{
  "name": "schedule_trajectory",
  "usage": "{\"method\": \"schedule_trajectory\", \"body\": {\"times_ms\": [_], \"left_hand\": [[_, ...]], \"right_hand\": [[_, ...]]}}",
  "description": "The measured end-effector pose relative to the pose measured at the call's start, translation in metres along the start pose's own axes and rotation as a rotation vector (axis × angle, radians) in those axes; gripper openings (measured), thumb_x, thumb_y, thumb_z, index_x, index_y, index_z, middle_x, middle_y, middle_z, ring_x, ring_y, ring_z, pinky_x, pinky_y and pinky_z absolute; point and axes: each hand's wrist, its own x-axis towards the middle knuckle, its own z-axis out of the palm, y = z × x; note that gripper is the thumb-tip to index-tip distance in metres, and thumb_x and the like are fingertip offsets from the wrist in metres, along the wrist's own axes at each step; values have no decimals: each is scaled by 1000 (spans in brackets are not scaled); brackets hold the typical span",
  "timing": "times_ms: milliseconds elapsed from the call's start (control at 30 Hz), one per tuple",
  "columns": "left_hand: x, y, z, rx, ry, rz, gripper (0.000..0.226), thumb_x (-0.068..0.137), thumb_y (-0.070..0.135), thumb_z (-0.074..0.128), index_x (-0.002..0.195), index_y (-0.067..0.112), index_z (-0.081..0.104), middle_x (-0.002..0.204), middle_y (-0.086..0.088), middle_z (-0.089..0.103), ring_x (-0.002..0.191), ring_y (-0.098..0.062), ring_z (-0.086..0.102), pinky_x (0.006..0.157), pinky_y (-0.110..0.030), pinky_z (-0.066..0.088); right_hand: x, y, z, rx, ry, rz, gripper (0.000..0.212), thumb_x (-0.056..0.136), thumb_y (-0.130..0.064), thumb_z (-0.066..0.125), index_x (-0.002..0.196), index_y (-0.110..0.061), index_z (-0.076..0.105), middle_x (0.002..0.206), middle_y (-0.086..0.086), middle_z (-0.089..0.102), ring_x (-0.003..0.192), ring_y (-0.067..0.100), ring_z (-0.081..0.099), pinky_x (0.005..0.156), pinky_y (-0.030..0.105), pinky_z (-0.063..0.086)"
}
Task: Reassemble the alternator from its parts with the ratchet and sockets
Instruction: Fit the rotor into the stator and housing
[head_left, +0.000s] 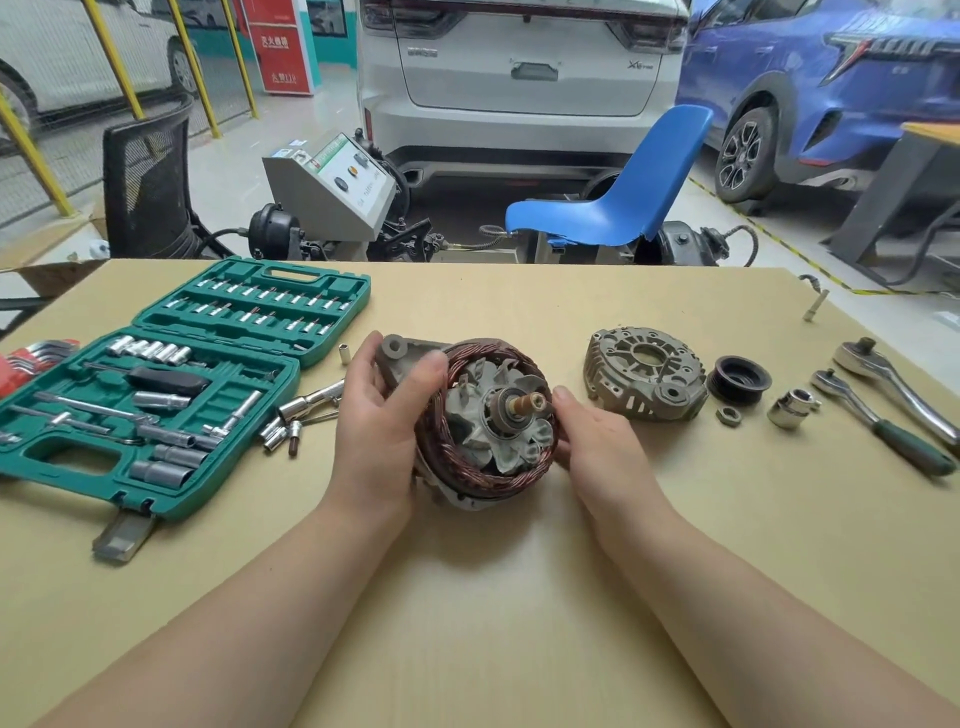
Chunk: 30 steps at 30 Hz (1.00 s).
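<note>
The half-built alternator (488, 421) is tilted toward me above the table's middle: copper stator windings, a grey fan and the rotor shaft stick out of its aluminium housing. My left hand (384, 410) grips its left side, thumb over the windings. My right hand (587, 436) holds its right edge with curled fingers. The other housing half (644, 379) lies on the table to the right, then the black pulley (740, 378), a nut (728, 415) and a large socket (789, 409). Two ratchets (883, 421) lie at the far right.
An open green socket case (171, 384) fills the table's left side, with loose sockets and an extension bar (301, 415) beside it. A small socket (344, 354) stands behind my left hand. A blue chair (623, 192) and parked cars are beyond the table.
</note>
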Motion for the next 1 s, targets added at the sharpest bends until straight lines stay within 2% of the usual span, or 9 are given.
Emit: {"method": "schedule_trajectory", "body": {"times_ms": [67, 133, 300, 433, 500, 567, 667, 867, 1000], "left_hand": [[2, 4, -2, -101, -73, -30, 39, 88, 39, 87, 119, 16, 77, 117, -19, 76, 110, -37, 76, 99, -54, 62], [5, 6, -4, -188, -96, -86, 23, 92, 34, 80, 109, 20, 82, 108, -13, 79, 100, -31, 78, 96, -51, 64], [9, 4, 0, -222, -93, -208, 56, 92, 44, 72, 140, 18, 65, 125, -13, 76, 117, -34, 74, 105, -57, 58], [11, 2, -3, -221, -113, -333, 52, 105, 55, 56, 127, 12, 75, 132, -21, 74, 126, -40, 71, 100, -53, 61], [13, 1, -7, -282, -136, -373, 52, 108, 51, 52, 107, 10, 85, 127, -22, 76, 117, -38, 76, 90, -50, 65], [13, 0, -10, -328, -111, -400, 50, 107, 49, 53, 105, 10, 85, 125, -21, 76, 116, -38, 75, 95, -52, 63], [14, 0, -12, -367, -142, -482, 65, 106, 56, 52, 140, 4, 70, 143, -26, 67, 134, -43, 65, 115, -57, 49], [14, 3, -13, -407, -209, -543, 74, 104, 64, 48, 148, 6, 63, 148, -26, 64, 129, -42, 69, 109, -55, 47], [13, 2, -13, -392, -189, -559, 72, 106, 60, 46, 144, 2, 67, 147, -27, 63, 131, -43, 67, 114, -56, 44]], "right_hand": [[0, 1, 1, 16, -9, 17, 39, 101, -50, 48, 94, -35, 83, 102, -1, 81, 105, 18, 75, 106, 49, 52], [0, 1, -1, 16, -11, 25, 41, 107, -44, 45, 93, -36, 83, 103, -1, 81, 108, 20, 74, 108, 51, 51], [-4, -1, -2, 19, -30, 2, 43, 102, -51, 46, 98, -29, 83, 105, 4, 80, 112, 28, 72, 108, 56, 49], [-7, -1, 1, 60, -70, -56, 57, 104, -54, 49, 106, -6, 78, 110, 19, 77, 115, 45, 67, 104, 61, 50], [-9, -3, 3, 147, -158, -14, 48, 105, -51, 49, 114, -14, 78, 118, 16, 76, 118, 39, 68, 98, 47, 58], [-12, -8, 4, 244, -271, 17, 40, 105, -46, 53, 127, -19, 73, 130, 12, 72, 124, 31, 66, 96, 36, 57], [-14, -12, 1, 322, -339, 39, 54, 100, -29, 65, 150, -16, 51, 145, 8, 62, 134, 31, 58, 105, 47, 50], [-22, -23, -1, 205, -381, -16, 68, 94, -31, 74, 154, -33, 44, 141, -2, 66, 123, 29, 67, 100, 52, 54], [-22, -22, -1, 149, -366, -3, 60, 94, -40, 71, 150, -37, 50, 136, 1, 69, 115, 34, 71, 96, 70, 53]]}}
